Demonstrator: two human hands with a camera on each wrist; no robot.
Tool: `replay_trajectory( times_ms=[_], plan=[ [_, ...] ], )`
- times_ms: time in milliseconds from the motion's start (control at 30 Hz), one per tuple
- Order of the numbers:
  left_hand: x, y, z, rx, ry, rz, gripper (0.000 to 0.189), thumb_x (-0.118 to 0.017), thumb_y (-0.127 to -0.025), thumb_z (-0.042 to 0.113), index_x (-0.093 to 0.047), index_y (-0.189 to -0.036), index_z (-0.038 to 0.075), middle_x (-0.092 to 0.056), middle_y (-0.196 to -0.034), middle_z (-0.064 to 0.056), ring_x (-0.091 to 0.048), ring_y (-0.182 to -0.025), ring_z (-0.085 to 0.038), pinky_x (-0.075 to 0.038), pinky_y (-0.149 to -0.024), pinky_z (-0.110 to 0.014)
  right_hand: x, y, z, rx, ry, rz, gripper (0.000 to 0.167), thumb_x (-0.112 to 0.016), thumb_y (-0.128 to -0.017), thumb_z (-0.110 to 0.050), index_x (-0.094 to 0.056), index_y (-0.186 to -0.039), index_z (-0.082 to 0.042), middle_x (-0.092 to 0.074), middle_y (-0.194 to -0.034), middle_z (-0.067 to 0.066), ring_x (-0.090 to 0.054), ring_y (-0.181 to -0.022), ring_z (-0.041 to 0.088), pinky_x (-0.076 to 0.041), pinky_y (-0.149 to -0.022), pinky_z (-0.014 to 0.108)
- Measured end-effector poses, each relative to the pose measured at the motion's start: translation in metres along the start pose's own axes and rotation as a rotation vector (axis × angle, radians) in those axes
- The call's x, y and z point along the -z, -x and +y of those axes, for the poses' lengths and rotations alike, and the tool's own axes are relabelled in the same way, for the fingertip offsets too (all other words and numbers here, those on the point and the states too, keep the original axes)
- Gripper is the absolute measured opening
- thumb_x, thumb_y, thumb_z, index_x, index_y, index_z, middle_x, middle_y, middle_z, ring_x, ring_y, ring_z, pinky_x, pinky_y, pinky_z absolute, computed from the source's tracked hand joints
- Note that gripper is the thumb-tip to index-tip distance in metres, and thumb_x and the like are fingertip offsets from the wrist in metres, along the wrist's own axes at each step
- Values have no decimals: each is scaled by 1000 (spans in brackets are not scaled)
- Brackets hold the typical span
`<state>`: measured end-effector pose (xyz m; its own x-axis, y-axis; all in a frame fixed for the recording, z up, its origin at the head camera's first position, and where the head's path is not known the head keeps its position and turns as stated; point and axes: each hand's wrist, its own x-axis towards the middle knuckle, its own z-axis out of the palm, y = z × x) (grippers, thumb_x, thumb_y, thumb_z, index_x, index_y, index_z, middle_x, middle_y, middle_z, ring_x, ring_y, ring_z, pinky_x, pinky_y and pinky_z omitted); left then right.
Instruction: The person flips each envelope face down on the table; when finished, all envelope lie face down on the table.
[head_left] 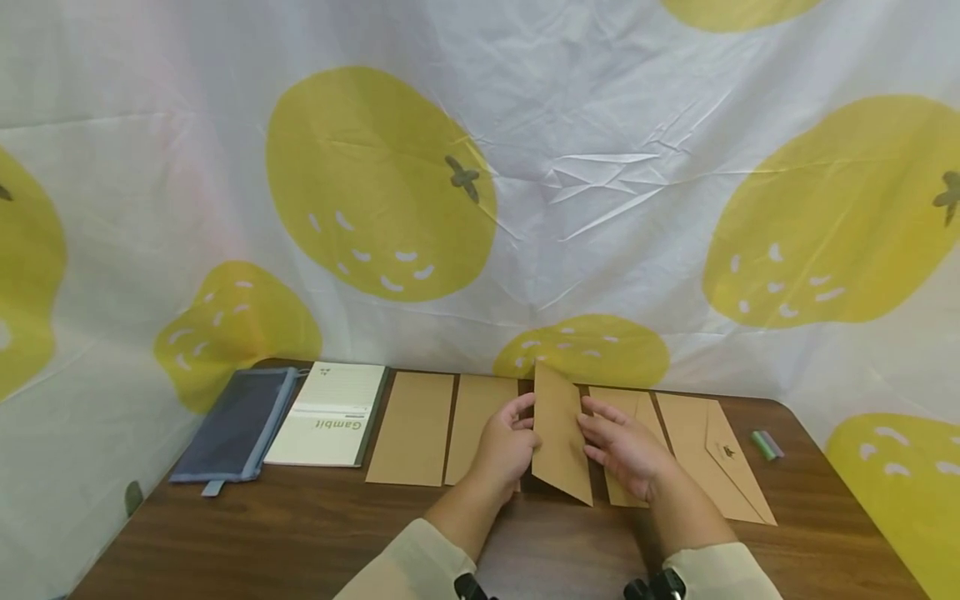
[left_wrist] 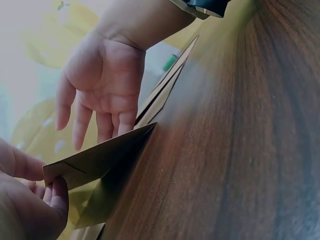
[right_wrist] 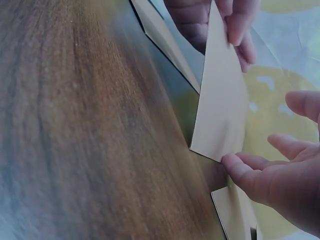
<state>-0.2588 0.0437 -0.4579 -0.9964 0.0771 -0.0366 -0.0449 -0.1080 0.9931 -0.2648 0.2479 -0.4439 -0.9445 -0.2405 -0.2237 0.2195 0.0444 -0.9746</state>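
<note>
A brown kraft envelope stands tilted up on one edge over the wooden table, in the middle of a row of similar envelopes. My left hand pinches it along its left side, thumb on one face; the left wrist view shows this left hand gripping the envelope by a corner. On the other side my right hand has its fingers spread and relaxed. In the right wrist view the right hand's fingertips are right at the envelope's lower edge.
Flat envelopes lie left and right of the hands, the rightmost with a flap and small emblem. Farther left are a notepad and a blue zip pouch. A small green piece lies at the right. A fruit-print curtain hangs behind.
</note>
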Motion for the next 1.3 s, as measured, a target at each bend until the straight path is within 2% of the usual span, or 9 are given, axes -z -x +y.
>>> replay_trajectory(
  times_ms=[233, 600, 700, 833, 933, 1000, 1133, 1233, 1300],
  plan=[
    [3, 0, -3, -13, -54, -4, 75, -57, -83, -14, -55, -154, 7, -58, -154, -20, -57, -136, -34, -53, -86, -25, 5, 0, 0, -7, -23, 6, 74, -52, -113, -22, -12, -172, -4, -9, -178, 28, -11, -167, 45, -24, -134, 57],
    [4, -4, -8, 7, -118, 16, 70, -55, -86, -11, -51, -154, -2, -56, -158, -22, -53, -146, -40, -53, -116, -44, 10, 2, 0, -2, -36, 8, 73, -49, -113, -20, -9, -172, -4, -10, -178, 28, -11, -167, 43, -24, -134, 56],
    [3, -3, -7, 25, -143, 8, 66, -57, -89, -7, -50, -155, -3, -55, -158, -25, -55, -143, -40, -60, -97, -35, 11, 1, 0, 7, -43, 9, 72, -48, -113, -19, -9, -172, -4, -10, -178, 29, -10, -168, 43, -22, -134, 56],
    [3, -1, -5, 43, -211, -11, 63, -60, -94, 2, -50, -156, 0, -54, -158, -26, -58, -139, -39, -54, -79, -28, 13, 1, 1, 15, -42, 11, 71, -47, -113, -19, -9, -172, -4, -12, -177, 30, -11, -168, 43, -21, -135, 56],
    [1, 1, -3, 41, -248, -19, 63, -61, -95, 6, -50, -157, 2, -53, -160, -24, -53, -146, -42, -58, -102, -41, 15, 0, 2, 16, -45, 17, 70, -46, -114, -20, -9, -172, -3, -14, -177, 30, -12, -167, 43, -23, -134, 55],
    [0, 3, -2, 28, -256, -14, 63, -61, -95, 5, -51, -157, 3, -52, -162, -23, -49, -151, -43, -50, -117, -53, 17, -1, 0, 25, -43, 24, 70, -45, -115, -21, -8, -172, -3, -14, -177, 29, -13, -167, 43, -23, -134, 54],
    [-6, 8, 1, 5, -225, -7, 60, -62, -95, 5, -54, -154, 6, -52, -162, -19, -47, -153, -43, -42, -124, -58, 32, 2, -7, 54, -12, 61, 70, -44, -116, -29, -10, -172, -3, -19, -177, 27, -31, -163, 38, -34, -131, 46],
    [-14, 14, 4, 3, -168, -67, 57, -63, -97, 8, -55, -153, 6, -53, -162, -17, -48, -152, -42, -41, -125, -59, 50, 11, -12, 74, 56, 95, 72, -44, -116, -38, -12, -172, -5, -24, -175, 27, -57, -144, 18, -48, -121, 34],
    [-20, 18, 4, 22, -114, -129, 57, -63, -99, 11, -52, -155, 5, -51, -163, -18, -47, -152, -42, -40, -126, -60, 63, 19, -13, 84, 98, 114, 75, -45, -115, -43, -13, -172, -4, -26, -174, 27, -63, -129, 3, -53, -113, 27]
  ],
)
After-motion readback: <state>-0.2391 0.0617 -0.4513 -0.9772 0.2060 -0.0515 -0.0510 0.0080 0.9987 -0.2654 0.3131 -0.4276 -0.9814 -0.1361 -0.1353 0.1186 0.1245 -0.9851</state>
